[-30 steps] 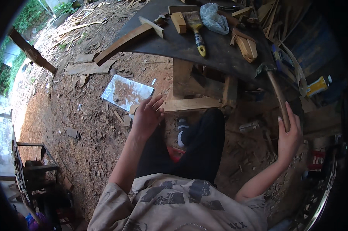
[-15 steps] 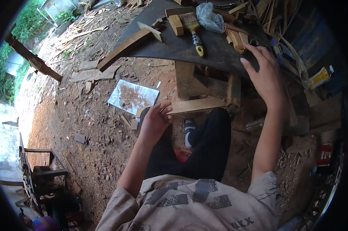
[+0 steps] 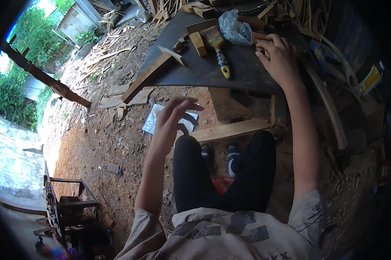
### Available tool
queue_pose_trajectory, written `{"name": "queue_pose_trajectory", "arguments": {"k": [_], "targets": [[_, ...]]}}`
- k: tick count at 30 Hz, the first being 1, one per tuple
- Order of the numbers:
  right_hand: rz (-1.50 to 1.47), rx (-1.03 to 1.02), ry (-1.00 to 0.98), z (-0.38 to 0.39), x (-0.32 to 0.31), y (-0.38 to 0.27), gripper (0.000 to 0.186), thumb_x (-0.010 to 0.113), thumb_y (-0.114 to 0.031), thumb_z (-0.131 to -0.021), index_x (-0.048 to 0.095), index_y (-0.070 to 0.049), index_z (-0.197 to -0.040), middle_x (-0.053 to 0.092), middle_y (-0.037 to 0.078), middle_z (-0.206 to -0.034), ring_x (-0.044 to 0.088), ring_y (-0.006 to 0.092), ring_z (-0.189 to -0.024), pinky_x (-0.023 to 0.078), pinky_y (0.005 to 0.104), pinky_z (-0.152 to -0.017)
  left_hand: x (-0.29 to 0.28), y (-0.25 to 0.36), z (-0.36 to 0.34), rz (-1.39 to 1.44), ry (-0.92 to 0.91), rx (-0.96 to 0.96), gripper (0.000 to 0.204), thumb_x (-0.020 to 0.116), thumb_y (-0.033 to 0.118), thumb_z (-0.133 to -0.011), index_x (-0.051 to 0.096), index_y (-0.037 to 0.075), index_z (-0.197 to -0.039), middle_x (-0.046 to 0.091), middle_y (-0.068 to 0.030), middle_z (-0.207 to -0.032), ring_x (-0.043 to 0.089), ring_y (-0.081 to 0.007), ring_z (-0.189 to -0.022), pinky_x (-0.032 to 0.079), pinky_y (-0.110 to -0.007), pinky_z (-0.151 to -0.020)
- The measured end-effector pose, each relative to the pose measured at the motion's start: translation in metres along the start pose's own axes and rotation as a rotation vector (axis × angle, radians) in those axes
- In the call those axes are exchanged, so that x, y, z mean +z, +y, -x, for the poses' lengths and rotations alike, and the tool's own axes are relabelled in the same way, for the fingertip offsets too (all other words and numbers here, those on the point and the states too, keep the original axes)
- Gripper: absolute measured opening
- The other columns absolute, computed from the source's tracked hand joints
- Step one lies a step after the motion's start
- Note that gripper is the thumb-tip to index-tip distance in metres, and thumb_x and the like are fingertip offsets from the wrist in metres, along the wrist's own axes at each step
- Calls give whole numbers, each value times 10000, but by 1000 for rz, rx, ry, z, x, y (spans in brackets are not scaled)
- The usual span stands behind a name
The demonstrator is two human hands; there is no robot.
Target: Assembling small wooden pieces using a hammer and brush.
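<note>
My right hand (image 3: 280,60) is over the right part of the dark tabletop (image 3: 187,73), its fingers curled round a small wooden block (image 3: 259,36). The hand hides most of that block. My left hand (image 3: 174,117) hangs in the air before the table's near edge, above my knee, its fingers apart and holding nothing. A wide paintbrush (image 3: 221,58) with a black and yellow handle lies on the table left of my right hand. Beside the brush is another wooden block (image 3: 198,44). A crumpled clear plastic bag (image 3: 235,28) sits between the brush and my right hand.
A long wooden strip (image 3: 147,77) juts over the table's left edge. On the right are a curved wooden handle (image 3: 329,108) and a yellow tube (image 3: 372,80). A wooden beam (image 3: 232,130) crosses low under the table. Wood scraps and a white sheet (image 3: 150,121) lie on the ground.
My right hand has moved in over the table and closed round the small wooden block. My left hand has risen, with fingers stretched forward. The whole view has shifted.
</note>
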State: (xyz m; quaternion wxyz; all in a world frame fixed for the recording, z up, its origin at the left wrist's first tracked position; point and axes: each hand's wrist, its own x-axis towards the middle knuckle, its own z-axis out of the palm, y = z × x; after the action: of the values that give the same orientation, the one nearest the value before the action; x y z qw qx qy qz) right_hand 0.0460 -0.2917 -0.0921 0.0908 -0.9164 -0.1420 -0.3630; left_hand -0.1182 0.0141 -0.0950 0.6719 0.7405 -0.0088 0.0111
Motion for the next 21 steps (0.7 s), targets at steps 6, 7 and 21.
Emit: {"name": "queue_pose_trajectory", "arguments": {"k": [6, 7, 21], "targets": [[-113, -18, 52, -1, 2, 5, 205, 722, -289, -950, 761, -101, -1022, 645, 24, -1128, 606, 235, -1139, 441, 476, -993, 6, 64, -105, -585, 28, 412, 432, 614, 398, -1035, 683, -17, -1134, 750, -110, -964, 702, -164, -787, 539, -312, -653], [-172, -42, 91, -2, 0, 5, 202, 723, -287, -949, 762, -96, -1001, 649, 21, -1091, 617, 230, -1108, 446, 467, -980, 11, 69, -124, -850, 93, 389, 495, 638, 453, -1003, 673, -20, -1148, 753, -136, -978, 717, -227, -822, 550, -354, -717], [-488, -69, 339, -3, 1, 12, 127, 727, -181, -911, 728, -55, -922, 727, 113, -878, 691, 325, -851, 552, 447, -794, 15, 58, -189, -1078, 112, 267, 645, 626, 467, -940, 512, -9, -1359, 752, -224, -991, 733, -381, -977, 549, -447, -861]]}}
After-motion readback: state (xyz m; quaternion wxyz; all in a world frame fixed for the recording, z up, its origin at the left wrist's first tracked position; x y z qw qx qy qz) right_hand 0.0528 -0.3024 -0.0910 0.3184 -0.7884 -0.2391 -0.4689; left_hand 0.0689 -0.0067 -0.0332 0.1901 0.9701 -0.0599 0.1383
